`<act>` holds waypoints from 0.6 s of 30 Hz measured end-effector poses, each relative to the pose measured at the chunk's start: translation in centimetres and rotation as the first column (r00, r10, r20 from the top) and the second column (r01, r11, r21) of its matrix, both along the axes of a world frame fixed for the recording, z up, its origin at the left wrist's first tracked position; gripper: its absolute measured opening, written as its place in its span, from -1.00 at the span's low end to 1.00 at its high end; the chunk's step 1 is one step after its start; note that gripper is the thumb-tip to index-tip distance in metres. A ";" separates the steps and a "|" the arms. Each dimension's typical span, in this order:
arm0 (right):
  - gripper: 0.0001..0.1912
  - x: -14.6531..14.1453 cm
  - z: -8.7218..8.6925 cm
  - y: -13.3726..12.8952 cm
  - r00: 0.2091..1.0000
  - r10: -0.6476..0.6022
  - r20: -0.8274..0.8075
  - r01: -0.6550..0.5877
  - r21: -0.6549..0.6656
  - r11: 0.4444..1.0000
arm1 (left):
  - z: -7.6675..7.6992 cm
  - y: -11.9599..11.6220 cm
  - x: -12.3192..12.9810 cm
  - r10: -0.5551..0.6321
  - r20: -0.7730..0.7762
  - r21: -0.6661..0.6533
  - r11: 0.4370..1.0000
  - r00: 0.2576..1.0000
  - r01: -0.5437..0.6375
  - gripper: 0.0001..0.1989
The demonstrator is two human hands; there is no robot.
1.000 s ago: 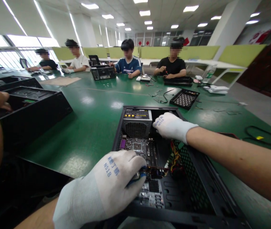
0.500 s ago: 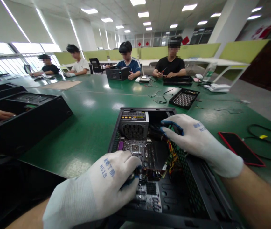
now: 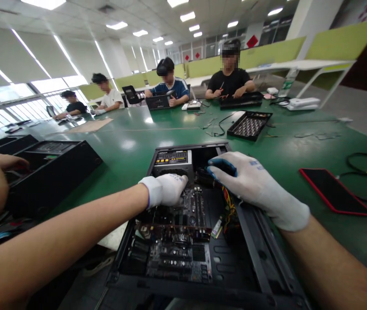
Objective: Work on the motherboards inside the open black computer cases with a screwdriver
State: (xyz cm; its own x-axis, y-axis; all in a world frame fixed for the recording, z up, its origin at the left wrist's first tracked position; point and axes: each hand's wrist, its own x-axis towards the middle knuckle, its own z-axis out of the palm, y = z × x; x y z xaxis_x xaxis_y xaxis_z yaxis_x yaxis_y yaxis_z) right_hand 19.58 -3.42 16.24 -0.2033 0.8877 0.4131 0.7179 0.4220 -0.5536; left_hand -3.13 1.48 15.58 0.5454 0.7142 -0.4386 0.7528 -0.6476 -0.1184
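An open black computer case (image 3: 246,249) lies before me. My left hand (image 3: 170,189), in a white glove, reaches in beside the power supply (image 3: 173,160), over the upper part of the motherboard (image 3: 196,202). Its fingers are bent and pressed together; whatever is under the fingertips is hidden. My right hand (image 3: 231,172), gloved in white with blue fingertips, curls at the far right side of the case, thumb and fingers around a black cable bundle (image 3: 203,175). Red and yellow wires (image 3: 228,202) hang below it. A small green circuit stick (image 3: 217,227) leans near an expansion card (image 3: 173,230).
At left, another person's hand (image 3: 5,165) is at a second black case (image 3: 63,172). A red-edged black tablet (image 3: 335,191) and black cables (image 3: 364,172) lie right. Beyond the case are a black tray (image 3: 250,125) and co-workers across the green table (image 3: 128,150).
My left hand has moved from the expansion card forward to beside the power supply. My right hand keeps its place at the cables. The view has tilted slightly.
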 end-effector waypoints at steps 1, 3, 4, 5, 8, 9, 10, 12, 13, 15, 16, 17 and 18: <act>-0.65 0.1 -0.1 0.0 1.000 0.017 0.005 -0.017 0.012 1.000 | -0.4 0.5 0.5 0.000 -0.047 -0.014 1.000 0.999 -0.001 -0.43; -0.66 0.2 -0.2 -0.1 0.999 0.050 0.014 -0.050 0.032 0.998 | -1.2 1.1 1.4 -0.018 -0.121 -0.042 0.999 0.992 0.013 -0.44; -0.66 0.3 -0.2 -0.1 0.998 0.060 0.014 -0.060 0.040 0.997 | -1.6 1.3 1.8 -0.030 -0.150 -0.057 0.998 0.988 0.022 -0.45; -0.66 0.4 -0.3 -0.1 0.998 0.067 0.014 -0.067 0.044 0.997 | -2.0 1.5 2.0 -0.041 -0.170 -0.069 0.997 0.985 0.030 -0.47; -0.66 0.6 -0.3 -0.1 0.996 0.083 0.011 -0.083 0.052 0.995 | -3.1 1.9 2.1 -0.068 -0.191 -0.092 0.994 0.979 0.051 -0.46; -0.67 0.7 -0.4 -0.1 0.996 0.087 0.010 -0.087 0.054 0.995 | -3.4 2.0 2.0 -0.076 -0.189 -0.089 0.994 0.979 0.060 -0.44; -0.67 0.8 -0.4 0.0 0.996 0.092 0.011 -0.092 0.056 0.994 | -3.6 2.2 1.8 -0.084 -0.184 -0.081 0.994 0.979 0.070 -0.41; -0.67 0.8 -0.4 0.1 0.995 0.094 0.011 -0.095 0.063 0.994 | -4.0 2.4 1.5 -0.093 -0.177 -0.065 0.994 0.980 0.083 -0.36; -0.67 0.8 -0.5 0.1 0.996 0.092 0.013 -0.093 0.064 0.994 | -4.1 2.5 1.4 -0.092 -0.175 -0.061 0.995 0.980 0.083 -0.36; -0.67 0.8 -0.5 0.1 0.996 0.086 0.016 -0.087 0.065 0.994 | -4.2 2.5 1.3 -0.079 -0.173 -0.061 0.996 0.982 0.069 -0.39; -0.67 0.9 -0.6 0.1 0.996 0.084 0.018 -0.085 0.067 0.994 | -4.2 2.5 1.3 -0.069 -0.171 -0.061 0.996 0.983 0.059 -0.41; -0.66 0.9 -0.6 0.1 0.997 0.081 0.020 -0.082 0.069 0.994 | -4.2 2.4 1.3 -0.061 -0.166 -0.059 0.997 0.984 0.052 -0.42; -0.66 0.8 -0.7 0.1 0.997 0.080 0.023 -0.082 0.072 0.994 | -4.1 2.4 1.3 -0.055 -0.160 -0.055 0.997 0.986 0.047 -0.43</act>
